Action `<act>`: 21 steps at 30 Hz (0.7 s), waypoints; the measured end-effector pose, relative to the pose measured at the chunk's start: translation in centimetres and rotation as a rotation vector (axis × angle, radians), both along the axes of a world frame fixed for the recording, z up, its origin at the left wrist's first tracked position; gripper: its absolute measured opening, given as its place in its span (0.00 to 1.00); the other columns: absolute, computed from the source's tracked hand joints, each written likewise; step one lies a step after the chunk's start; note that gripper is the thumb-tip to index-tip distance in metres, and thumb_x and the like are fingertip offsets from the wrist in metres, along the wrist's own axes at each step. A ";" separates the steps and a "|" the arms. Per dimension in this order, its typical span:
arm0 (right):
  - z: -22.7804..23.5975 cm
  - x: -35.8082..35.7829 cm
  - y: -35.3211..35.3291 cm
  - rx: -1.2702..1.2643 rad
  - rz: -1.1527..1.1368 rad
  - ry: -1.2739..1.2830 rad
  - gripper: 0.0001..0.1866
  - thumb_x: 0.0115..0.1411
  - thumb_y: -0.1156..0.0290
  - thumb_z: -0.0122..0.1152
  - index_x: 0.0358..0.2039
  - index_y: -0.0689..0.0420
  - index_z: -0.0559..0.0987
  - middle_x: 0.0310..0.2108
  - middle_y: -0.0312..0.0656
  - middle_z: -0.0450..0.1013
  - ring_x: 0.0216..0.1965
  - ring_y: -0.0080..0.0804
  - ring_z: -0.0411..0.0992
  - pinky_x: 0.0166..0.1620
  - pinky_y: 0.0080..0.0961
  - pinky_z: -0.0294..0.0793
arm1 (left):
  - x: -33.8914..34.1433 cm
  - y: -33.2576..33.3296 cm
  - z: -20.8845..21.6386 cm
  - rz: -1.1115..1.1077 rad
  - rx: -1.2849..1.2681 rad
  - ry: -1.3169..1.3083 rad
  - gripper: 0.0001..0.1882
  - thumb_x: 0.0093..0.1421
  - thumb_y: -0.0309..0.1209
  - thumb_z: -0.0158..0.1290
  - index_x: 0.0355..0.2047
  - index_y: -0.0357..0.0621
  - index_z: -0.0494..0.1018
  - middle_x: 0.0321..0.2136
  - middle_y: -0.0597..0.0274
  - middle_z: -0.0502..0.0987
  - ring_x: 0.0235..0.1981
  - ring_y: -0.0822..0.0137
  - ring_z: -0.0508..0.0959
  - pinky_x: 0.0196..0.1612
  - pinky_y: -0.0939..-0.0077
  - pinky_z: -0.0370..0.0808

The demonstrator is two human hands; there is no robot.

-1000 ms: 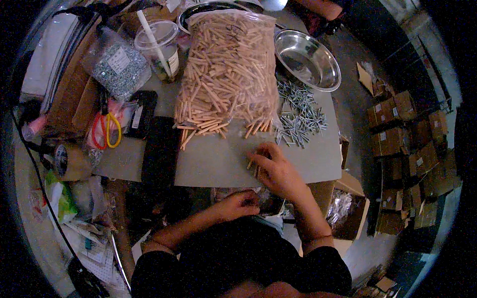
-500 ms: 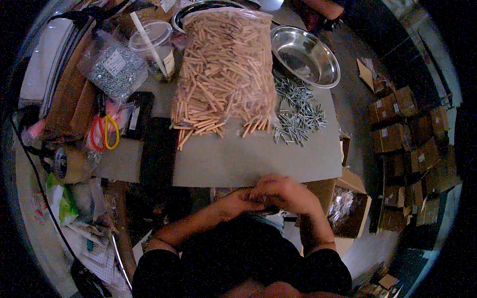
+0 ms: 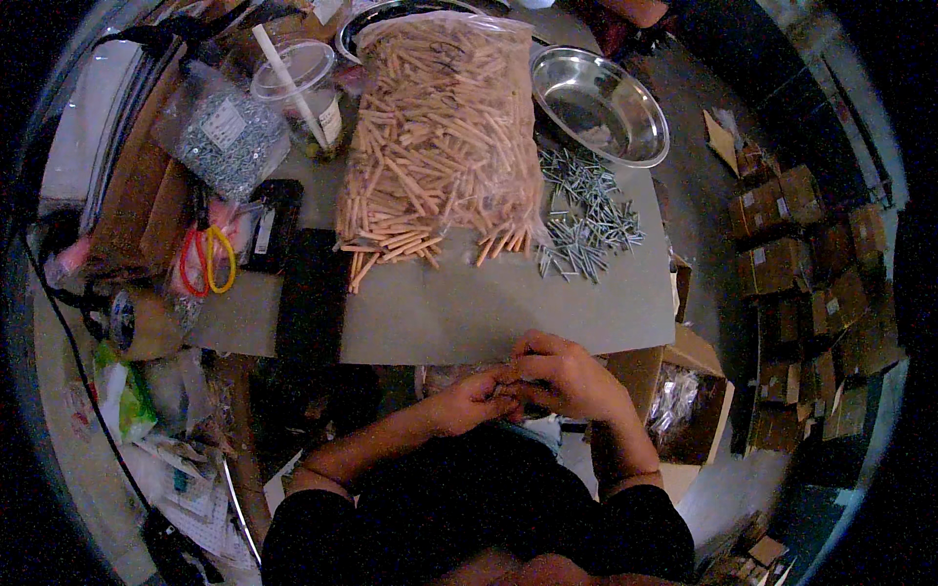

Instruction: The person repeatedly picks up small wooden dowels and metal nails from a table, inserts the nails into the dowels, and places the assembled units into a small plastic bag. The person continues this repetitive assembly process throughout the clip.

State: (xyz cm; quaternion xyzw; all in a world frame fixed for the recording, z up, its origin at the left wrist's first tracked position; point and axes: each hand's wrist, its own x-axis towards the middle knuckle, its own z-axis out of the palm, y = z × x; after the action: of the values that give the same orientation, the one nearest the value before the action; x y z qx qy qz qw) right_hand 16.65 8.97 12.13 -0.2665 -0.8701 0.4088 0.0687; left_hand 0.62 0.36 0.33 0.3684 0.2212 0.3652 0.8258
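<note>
- On my feed the peg bag (image 3: 440,127), clear and full of wooden pegs, lay on the grey table (image 3: 440,313); I placed everything else by it.
- I saw loose pegs (image 3: 401,246) at the near end of the peg bag, in two small clusters, some partly under the plastic.
- I had the left hand (image 3: 471,402) on the wearer's side of the peg bag, well apart from it, fingers curled. I could not tell whether it gripped anything.
- I had the right hand (image 3: 567,376) at the left hand, a little to the right of the peg bag's middle and well nearer the wearer. The fingers of both hands met, hiding whatever might have been between them, so I could not tell its grip either.
- I saw a pile of silvery screws (image 3: 591,220) just right of the peg bag, at its near half.
- I saw a steel bowl (image 3: 611,107) right of the peg bag, beyond the screws.
- Left of the peg bag I made out a lidded cup (image 3: 305,107) with a straw near it, a screw bag (image 3: 223,142) farther out, and, nearer the wearer, scissors (image 3: 206,256) with red and yellow handles.
</note>
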 end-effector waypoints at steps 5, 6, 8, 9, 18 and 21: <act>-0.2 -0.1 0.0 0.075 0.048 -0.009 0.11 0.46 0.74 0.65 0.33 0.54 0.78 0.33 0.43 0.70 0.36 0.44 0.71 0.39 0.33 0.72 | 0.1 0.0 0.9 -0.020 0.082 0.090 0.24 0.62 0.30 0.49 0.56 0.41 0.54 0.45 0.61 0.70 0.47 0.70 0.69 0.49 0.72 0.70; -0.1 -0.1 -0.1 0.077 0.053 -0.007 0.10 0.47 0.74 0.64 0.33 0.54 0.78 0.33 0.43 0.71 0.36 0.44 0.71 0.39 0.33 0.73 | 0.1 -0.1 0.8 -0.011 0.107 0.140 0.25 0.62 0.29 0.50 0.56 0.41 0.54 0.46 0.60 0.69 0.48 0.70 0.69 0.49 0.73 0.70; 0.2 -0.1 -0.4 0.080 0.062 -0.002 0.10 0.47 0.73 0.64 0.33 0.53 0.78 0.33 0.43 0.71 0.36 0.44 0.71 0.39 0.33 0.73 | 0.2 -0.3 0.7 -0.005 0.120 0.179 0.26 0.60 0.27 0.51 0.56 0.42 0.54 0.47 0.60 0.67 0.49 0.69 0.68 0.51 0.74 0.68; 0.3 -0.1 -0.7 0.084 0.054 -0.004 0.09 0.48 0.73 0.64 0.32 0.53 0.79 0.33 0.42 0.72 0.36 0.44 0.71 0.39 0.34 0.73 | 0.2 -0.4 0.5 -0.007 0.107 0.169 0.27 0.59 0.26 0.52 0.56 0.42 0.53 0.48 0.59 0.67 0.50 0.69 0.67 0.51 0.74 0.67; 1.3 -0.7 -1.8 0.076 0.095 -0.018 0.10 0.50 0.71 0.57 0.34 0.56 0.77 0.36 0.46 0.75 0.37 0.47 0.74 0.41 0.38 0.74 | 0.6 -1.0 0.1 0.058 0.287 0.372 0.34 0.56 0.26 0.56 0.58 0.43 0.49 0.50 0.56 0.65 0.54 0.64 0.65 0.55 0.70 0.65; 1.0 -0.6 -2.0 0.079 0.096 -0.056 0.09 0.49 0.71 0.59 0.32 0.56 0.77 0.34 0.45 0.74 0.36 0.45 0.73 0.40 0.37 0.73 | -0.1 -0.7 2.7 -0.010 0.209 0.502 0.35 0.57 0.27 0.55 0.58 0.44 0.47 0.50 0.55 0.66 0.54 0.62 0.67 0.54 0.69 0.65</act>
State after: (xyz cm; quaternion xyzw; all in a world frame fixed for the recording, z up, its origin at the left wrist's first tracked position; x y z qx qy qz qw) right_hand 16.05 6.97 13.12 -0.2330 -0.8989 0.3694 0.0354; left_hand 0.56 -0.32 3.07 0.5316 0.3782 0.2793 0.7045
